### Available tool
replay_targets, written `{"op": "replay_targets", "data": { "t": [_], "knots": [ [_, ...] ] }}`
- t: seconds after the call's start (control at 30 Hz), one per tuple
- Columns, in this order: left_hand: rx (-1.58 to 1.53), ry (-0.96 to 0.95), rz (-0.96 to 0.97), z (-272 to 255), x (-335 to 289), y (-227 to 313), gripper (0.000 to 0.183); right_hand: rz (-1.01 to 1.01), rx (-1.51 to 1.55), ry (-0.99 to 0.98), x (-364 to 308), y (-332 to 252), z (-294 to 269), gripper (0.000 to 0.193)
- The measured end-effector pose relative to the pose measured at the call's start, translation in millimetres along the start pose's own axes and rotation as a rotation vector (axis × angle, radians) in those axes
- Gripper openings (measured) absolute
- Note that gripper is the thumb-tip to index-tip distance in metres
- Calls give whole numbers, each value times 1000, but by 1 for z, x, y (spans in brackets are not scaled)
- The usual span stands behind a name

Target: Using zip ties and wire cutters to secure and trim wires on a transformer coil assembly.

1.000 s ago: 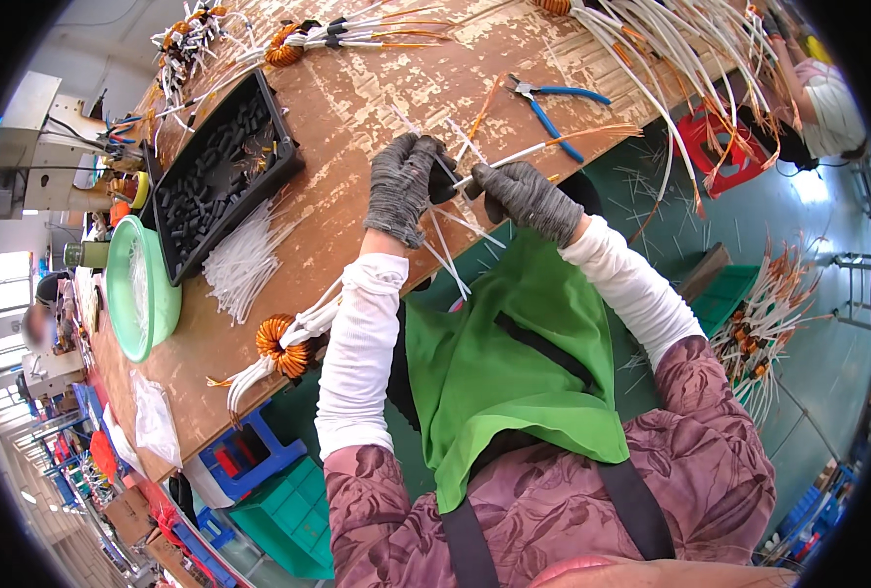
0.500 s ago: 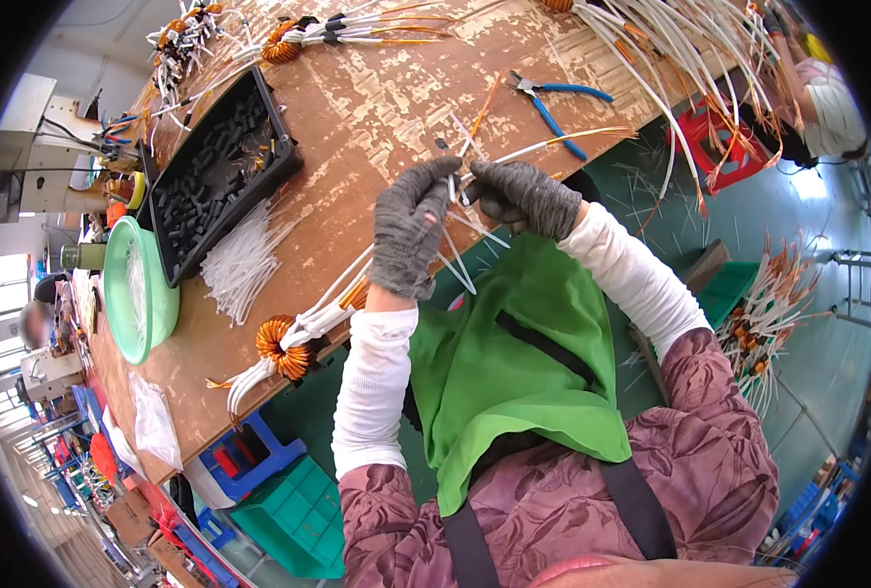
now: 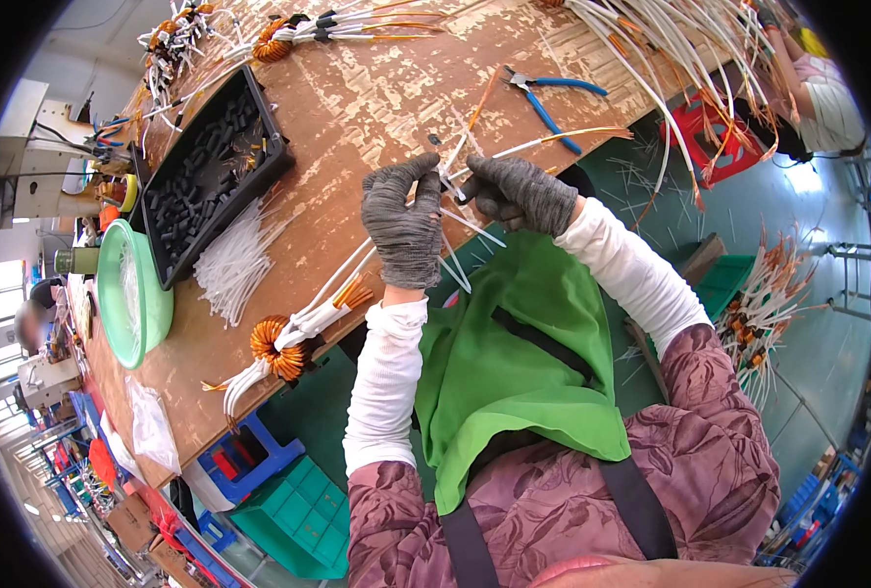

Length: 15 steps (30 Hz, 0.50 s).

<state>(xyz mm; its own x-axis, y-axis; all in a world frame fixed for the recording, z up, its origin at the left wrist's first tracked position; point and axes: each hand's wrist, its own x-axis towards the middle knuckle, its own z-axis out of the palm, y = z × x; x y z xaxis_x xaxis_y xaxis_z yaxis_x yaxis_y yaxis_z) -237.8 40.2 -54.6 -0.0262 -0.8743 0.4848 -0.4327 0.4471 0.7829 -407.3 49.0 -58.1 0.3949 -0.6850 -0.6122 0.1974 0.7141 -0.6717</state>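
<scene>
My left hand [image 3: 403, 223], in a grey glove, has its fingers closed at a bunch of white-sleeved wires [image 3: 521, 149]. My right hand [image 3: 527, 194], gloved alike, pinches the same bunch from the other side. A small dark piece shows between the fingertips; its kind is too small to make out. White leads run back under my left hand toward a ring coil [image 3: 279, 347] wound with copper wire, lying at the table's near edge. Bare copper ends stick out beyond the hands. Just past them lie diagonal cutters [image 3: 550, 110] with blue handles, touched by neither hand.
A black tray [image 3: 276, 160] of short black tubes stands left, beside a pile of thin white strips [image 3: 242, 265] and a green basin [image 3: 160, 312]. More coils and wire bundles [image 3: 641, 59] lie across the worn wooden table [image 3: 357, 108]. Another person's arm [image 3: 793, 83] is far right.
My left hand has shifted slightly left and turned, its fingertips drawing a little apart from the right hand's. My right hand stays almost in place at the wires.
</scene>
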Motion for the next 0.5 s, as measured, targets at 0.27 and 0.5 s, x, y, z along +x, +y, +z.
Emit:
{"op": "replay_targets", "data": {
  "t": [0.27,0.5],
  "knots": [
    [63,1,78,5,-1,0,16,-17,-23,1,0,1,1,49],
    [-86,-218,-56,0,-9,-3,13,-90,30,-95,-5,4,-7,36]
  ]
}}
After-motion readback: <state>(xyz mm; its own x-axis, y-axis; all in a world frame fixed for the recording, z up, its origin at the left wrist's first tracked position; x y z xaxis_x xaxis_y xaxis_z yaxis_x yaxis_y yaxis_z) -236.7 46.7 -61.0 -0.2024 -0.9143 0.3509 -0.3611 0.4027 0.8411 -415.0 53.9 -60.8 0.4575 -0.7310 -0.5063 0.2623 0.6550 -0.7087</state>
